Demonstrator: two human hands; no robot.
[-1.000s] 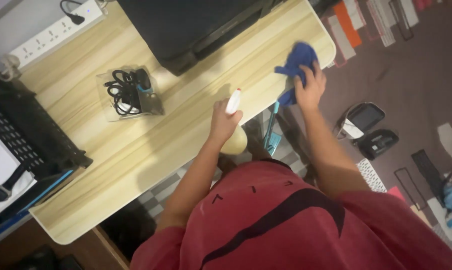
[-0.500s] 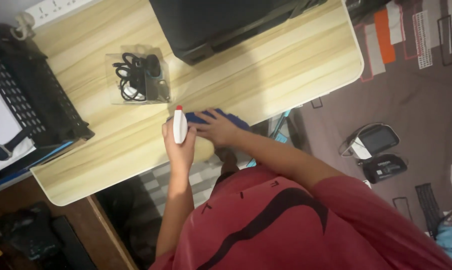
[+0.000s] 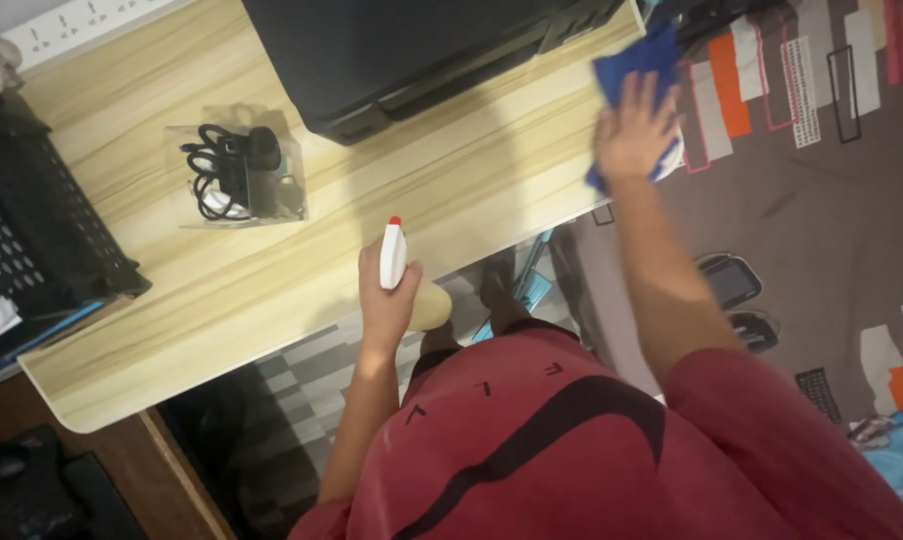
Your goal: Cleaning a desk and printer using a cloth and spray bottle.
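The right hand [image 3: 636, 125] lies flat on a blue cloth [image 3: 631, 70] at the far right corner of the pale wooden bench [image 3: 451, 170], its fingers [image 3: 639, 92] spread wide and pressing the cloth down, not pinching it. Part of the cloth hangs past the bench edge. The left hand [image 3: 389, 300] is curled shut around a spray bottle [image 3: 394, 255] with a white head and a red tip, held upright just off the near edge of the bench. A large black machine [image 3: 421, 50] stands at the back. A clear bag of black cables [image 3: 236, 175] lies to the left, well apart from both hands, and a black crate [image 3: 31, 220] sits at the far left.

To wipe this corner well, I would keep the palm flat so the cloth stays spread under the whole hand, and draw it along the grain in overlapping passes. The overhanging part is best gathered under the palm so that it cannot slip off the edge. The bottle should stay clear of the surface, its nozzle turned away from the machine
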